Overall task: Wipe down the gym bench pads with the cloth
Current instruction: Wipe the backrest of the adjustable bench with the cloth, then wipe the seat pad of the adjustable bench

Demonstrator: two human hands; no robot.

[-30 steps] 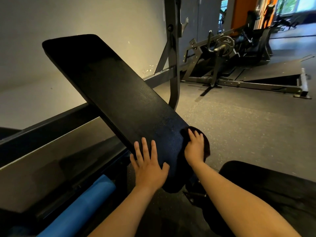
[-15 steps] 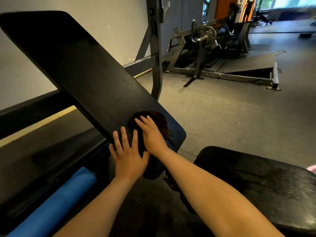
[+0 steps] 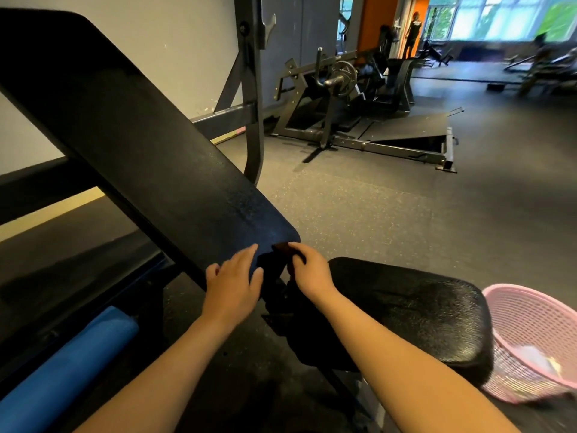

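- Daylight comes in from the windows (image 3: 487,17) at far right, which are blown out and soft.
- The near foreground is dim; the black back pad (image 3: 140,135) shows a faint sheen near its lower end.
- Wide-angle distortion curves the edges; the left hand (image 3: 232,284) is slightly blurred.

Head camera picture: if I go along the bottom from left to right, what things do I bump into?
blue foam roll → left hand → cloth → right hand → seat pad → pink basket
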